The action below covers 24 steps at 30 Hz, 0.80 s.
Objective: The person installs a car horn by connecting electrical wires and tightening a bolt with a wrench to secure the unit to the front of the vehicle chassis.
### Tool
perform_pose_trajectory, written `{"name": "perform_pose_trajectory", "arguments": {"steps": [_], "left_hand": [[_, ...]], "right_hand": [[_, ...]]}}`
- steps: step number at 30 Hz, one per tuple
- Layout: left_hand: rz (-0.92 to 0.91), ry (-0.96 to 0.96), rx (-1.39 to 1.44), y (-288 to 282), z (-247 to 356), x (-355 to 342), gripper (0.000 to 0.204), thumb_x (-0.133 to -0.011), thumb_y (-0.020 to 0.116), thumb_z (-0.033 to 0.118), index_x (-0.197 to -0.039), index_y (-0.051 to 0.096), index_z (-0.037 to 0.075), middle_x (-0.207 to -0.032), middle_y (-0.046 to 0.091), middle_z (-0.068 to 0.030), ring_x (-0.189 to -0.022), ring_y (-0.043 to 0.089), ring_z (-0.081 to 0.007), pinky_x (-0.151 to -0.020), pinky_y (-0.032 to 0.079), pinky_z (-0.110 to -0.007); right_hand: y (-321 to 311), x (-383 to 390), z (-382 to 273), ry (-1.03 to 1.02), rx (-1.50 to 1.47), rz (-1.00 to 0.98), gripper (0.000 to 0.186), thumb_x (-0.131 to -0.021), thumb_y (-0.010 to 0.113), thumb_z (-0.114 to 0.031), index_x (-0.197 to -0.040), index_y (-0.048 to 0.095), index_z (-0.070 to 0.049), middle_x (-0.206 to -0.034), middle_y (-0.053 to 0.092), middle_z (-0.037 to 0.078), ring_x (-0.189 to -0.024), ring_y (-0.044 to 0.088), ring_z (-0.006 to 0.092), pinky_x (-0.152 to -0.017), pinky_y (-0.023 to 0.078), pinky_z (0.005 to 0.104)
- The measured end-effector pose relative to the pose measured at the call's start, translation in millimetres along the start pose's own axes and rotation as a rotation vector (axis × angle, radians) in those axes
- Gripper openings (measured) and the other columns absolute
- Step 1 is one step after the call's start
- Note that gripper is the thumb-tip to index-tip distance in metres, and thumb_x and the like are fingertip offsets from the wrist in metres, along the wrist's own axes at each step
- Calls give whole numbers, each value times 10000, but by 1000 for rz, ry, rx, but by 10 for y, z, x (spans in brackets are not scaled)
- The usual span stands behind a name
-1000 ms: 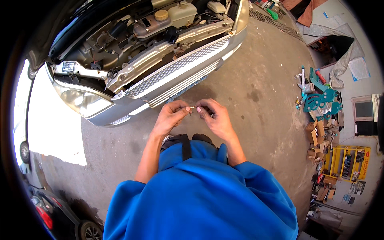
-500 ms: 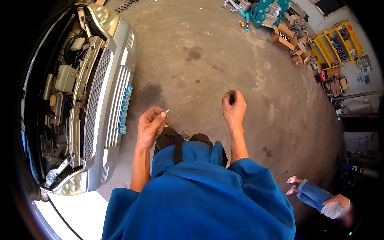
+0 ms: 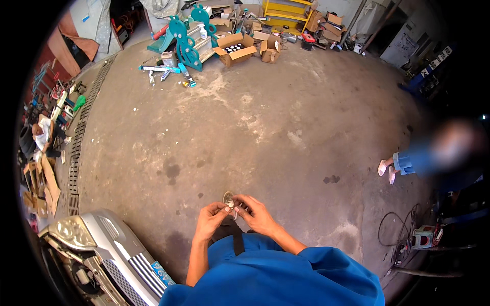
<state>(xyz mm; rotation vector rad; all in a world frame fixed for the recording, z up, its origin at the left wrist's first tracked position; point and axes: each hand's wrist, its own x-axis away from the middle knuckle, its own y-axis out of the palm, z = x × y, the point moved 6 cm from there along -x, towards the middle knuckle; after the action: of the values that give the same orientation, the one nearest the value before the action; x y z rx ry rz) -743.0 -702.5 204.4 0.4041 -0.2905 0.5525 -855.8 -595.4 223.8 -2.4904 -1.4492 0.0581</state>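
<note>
My left hand and my right hand meet in front of my waist, their fingertips pinched close together. Between the fingertips shows a small pale thing, too small to name, and both hands seem to hold it. Just behind it one of my shoes stands on the floor, which makes its outline hard to tell apart. At the lower left is a silver car with its engine bay open; neither hand touches it.
A teal play slide, an open cardboard box and a yellow shelf stand at the back. A drain grate runs along the left. One person is at right, another far left. Cables lie lower right.
My view has turned right, so the car now sits lower left. My hands, apart before, have come together; the left pinched a small pale thing earlier too.
</note>
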Motion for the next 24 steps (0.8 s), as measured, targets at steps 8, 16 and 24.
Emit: {"name": "perform_pose_trajectory", "arguments": {"steps": [8, 16, 24], "left_hand": [[-541, -145, -429, 1015, 953, -2382, 272, -948, 649, 256, -981, 672, -13, -893, 671, -34, -833, 565, -84, -722, 445, -253], [-823, -205, -577, 2354, 916, -4280, 270, -970, 617, 297, -991, 648, 31, -701, 474, 58, -626, 387, -41, -531, 294, -230], [-619, -179, -560, 3422, 1558, -6396, 277, -952, 646, 296, -988, 683, 24, -711, 498, 50, -627, 403, -46, -531, 303, -238]], "right_hand": [[-1584, -1155, 34, -19, 41, 530, 161, -897, 667, -85, -1048, 647, -34, -921, 654, 110, -744, 628, 235, -640, 501, 331], [-3280, -1962, 669, 79, 56, 829, 148, -838, 719, -94, -957, 669, -20, -812, 614, 79, -660, 603, 193, -603, 491, 296], [-5552, -3746, 877, 22, 223, 446, 180, -819, 689, -181, -940, 660, -51, -858, 648, 106, -748, 651, 303, -656, 517, 375]]}}
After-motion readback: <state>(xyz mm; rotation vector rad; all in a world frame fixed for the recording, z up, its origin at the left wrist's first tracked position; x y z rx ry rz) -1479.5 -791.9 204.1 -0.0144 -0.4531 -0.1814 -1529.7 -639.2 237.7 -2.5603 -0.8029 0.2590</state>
